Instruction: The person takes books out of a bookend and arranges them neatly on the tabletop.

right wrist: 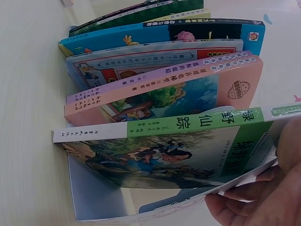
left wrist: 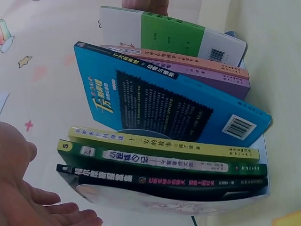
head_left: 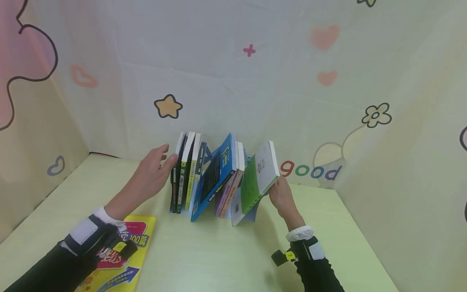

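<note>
Several books stand in a row in a pale blue book rack (right wrist: 96, 195). My left hand (head_left: 155, 170) is beside the row's left end, fingers extended, next to the dark-spined books (left wrist: 164, 179). In the left wrist view this hand (left wrist: 33, 183) holds nothing. At the right end, my right hand (head_left: 281, 196) grips the top of a tilted green-and-white book (head_left: 257, 178); its fingertips (right wrist: 225, 207) lie against the white outer panel. A blue book (head_left: 215, 176) leans in mid-row, beside purple (left wrist: 197, 77) and orange (left wrist: 188, 59) spines.
A yellow book (head_left: 144, 243) with pink and blue print lies flat on the pale table (head_left: 204, 255), partly under my left forearm. Behind the row hangs a pale printed backdrop (head_left: 219, 93), with side walls to left and right.
</note>
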Demonstrator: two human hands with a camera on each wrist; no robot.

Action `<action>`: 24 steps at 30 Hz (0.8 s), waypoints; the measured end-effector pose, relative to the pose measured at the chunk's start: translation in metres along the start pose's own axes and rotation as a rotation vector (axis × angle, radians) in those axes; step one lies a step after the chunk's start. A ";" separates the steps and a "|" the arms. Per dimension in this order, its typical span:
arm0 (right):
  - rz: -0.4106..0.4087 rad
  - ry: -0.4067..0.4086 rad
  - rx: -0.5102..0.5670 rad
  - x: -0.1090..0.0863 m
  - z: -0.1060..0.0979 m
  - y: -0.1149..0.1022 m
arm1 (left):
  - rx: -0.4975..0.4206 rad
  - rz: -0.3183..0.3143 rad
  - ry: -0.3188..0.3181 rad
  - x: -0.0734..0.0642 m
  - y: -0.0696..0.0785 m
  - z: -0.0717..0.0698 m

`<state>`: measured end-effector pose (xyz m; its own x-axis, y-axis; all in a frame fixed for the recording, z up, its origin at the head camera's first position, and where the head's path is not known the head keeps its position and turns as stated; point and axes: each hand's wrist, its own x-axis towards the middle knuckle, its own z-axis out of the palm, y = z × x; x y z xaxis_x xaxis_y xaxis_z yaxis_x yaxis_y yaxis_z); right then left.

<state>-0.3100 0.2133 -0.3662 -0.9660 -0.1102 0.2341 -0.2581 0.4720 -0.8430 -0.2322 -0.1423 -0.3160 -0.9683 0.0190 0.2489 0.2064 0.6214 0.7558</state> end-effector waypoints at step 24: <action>0.006 0.012 -0.014 -0.001 0.001 -0.001 | -0.028 -0.001 -0.036 0.023 -0.011 0.023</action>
<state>-0.3088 0.2124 -0.3656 -0.9672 -0.0968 0.2350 -0.2520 0.4848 -0.8375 -0.2597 -0.1309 -0.3325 -0.9730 0.0471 0.2261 0.2086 0.5997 0.7726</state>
